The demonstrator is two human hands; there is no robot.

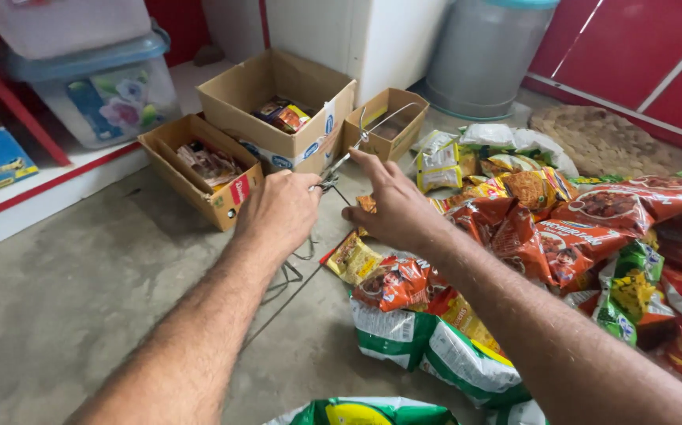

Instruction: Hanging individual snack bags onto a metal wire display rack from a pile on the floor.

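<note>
Three open cardboard boxes (pixel 278 102) stand near a grey bin (pixel 479 55) and a woven mat (pixel 600 138).

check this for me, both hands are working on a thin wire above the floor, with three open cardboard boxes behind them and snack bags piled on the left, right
Not quite: the snack bags are piled on the right, as the head view shows. The rest holds: both hands, left hand and right hand, are on the thin wire, with three open cardboard boxes behind.
</note>
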